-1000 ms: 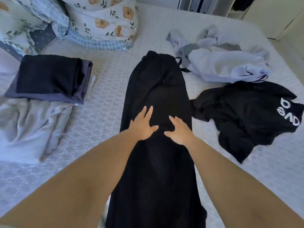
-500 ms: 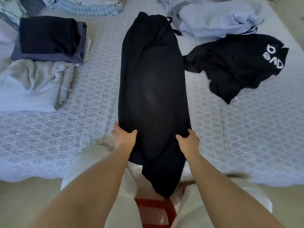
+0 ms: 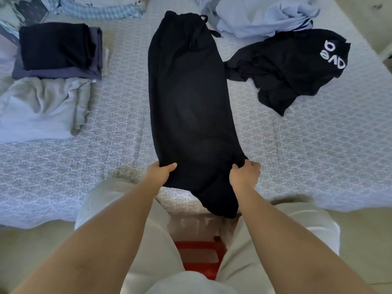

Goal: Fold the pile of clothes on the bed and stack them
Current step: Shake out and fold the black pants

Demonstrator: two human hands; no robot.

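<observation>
Fingers of the left hand point(image 3: 161, 174) and right hand point(image 3: 244, 175) pinch the black trousers' point(image 3: 188, 98) near edges on the bed point(image 3: 318, 149); beyond-left sits a folded stack point(image 3: 57, 49), while loose garments point(image 3: 284, 62) remain beyond-right.

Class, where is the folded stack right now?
Head view, far left of the bed: the folded stack sits just beyond a crumpled grey garment.

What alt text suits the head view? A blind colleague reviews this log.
Both hands, left and right, grip the near end of long black trousers laid lengthwise on a patterned bed. A folded dark stack sits far left; a crumpled black printed top lies right.
</observation>
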